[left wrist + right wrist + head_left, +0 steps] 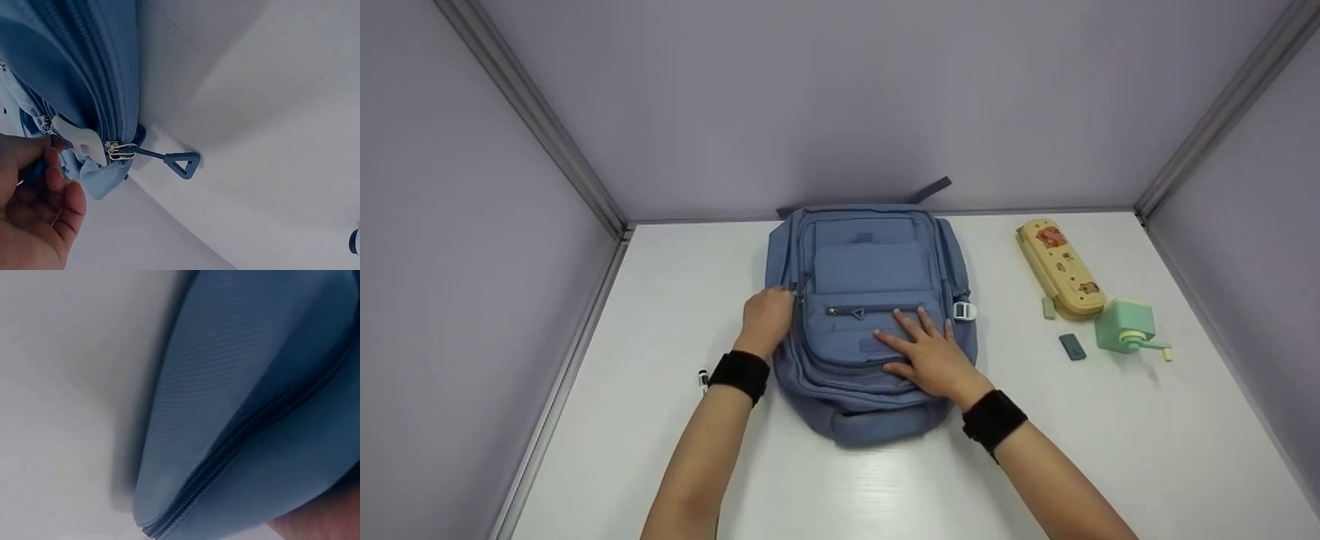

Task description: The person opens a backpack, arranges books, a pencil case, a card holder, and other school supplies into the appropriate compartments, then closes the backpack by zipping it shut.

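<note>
A blue backpack [877, 266] lies flat on the white table, its front pockets facing up. At its left side my left hand [767, 319] pinches a blue zipper pull [37, 171] between thumb and fingers, largely hidden by them. Close by, another zipper pull with a triangular end [183, 165] hangs free beside a white tab [81, 139]. With fingers spread, my right hand [934, 364] rests on the lower right of the front pocket, below a short zipper [859, 311]. The right wrist view shows a long curved zipper [247, 424] along the bag's side.
To the right lie a yellow pencil case [1061, 266], a green pencil sharpener with a crank [1125, 326], a dark eraser [1072, 346] and a small light green block [1048, 307]. A black-and-white pen-like item [703, 379] lies by my left wrist. Grey partition walls [840, 105] enclose the table.
</note>
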`<state>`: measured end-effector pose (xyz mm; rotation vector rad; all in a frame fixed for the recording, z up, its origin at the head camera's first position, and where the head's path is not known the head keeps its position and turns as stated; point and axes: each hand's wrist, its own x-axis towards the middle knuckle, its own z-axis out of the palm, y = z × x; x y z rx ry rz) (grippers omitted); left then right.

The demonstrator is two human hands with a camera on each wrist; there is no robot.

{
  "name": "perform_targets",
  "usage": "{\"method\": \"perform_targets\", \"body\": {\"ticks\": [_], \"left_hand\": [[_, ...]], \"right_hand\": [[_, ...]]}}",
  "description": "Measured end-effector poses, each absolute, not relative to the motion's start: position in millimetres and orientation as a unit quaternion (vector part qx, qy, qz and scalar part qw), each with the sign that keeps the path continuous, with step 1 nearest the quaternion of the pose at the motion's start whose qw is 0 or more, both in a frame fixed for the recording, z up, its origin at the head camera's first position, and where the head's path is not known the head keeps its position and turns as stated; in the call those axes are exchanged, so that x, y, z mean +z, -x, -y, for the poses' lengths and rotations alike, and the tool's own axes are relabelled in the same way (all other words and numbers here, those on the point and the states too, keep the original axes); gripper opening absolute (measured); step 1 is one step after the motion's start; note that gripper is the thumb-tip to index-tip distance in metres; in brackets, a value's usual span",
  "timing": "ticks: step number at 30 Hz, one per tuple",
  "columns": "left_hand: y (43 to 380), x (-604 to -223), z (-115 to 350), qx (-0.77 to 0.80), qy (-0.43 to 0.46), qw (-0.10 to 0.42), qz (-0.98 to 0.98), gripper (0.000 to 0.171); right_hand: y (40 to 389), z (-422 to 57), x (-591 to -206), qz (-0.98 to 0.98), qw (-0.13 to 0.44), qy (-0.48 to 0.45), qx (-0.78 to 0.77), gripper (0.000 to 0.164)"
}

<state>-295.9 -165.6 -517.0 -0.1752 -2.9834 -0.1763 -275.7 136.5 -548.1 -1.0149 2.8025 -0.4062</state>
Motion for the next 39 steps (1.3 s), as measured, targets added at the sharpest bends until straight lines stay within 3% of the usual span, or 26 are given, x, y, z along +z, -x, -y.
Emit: {"method": "perform_targets", "body": {"ticks": [22,32,39], "left_hand": [[260.6,-507.9,165.2,-0.031,0.141,0.082,0.986,0.018],[252.8,-492.4,163.5,-0.036,0.180,0.014,0.983,0.015],[246.3,-478.0,158.9,-0.062,0.178,-0.070,0.980,0.021]], "right_hand": [[284.1,-132.6,-551.2,-0.940,0.060,0.312,-0.126,0.055],[289.7,-132.0,-550.1,-0.940,0.060,0.312,-0.128,0.053],[291.5,-132.7,-550.5,-0.941,0.063,0.308,-0.124,0.053]]}}
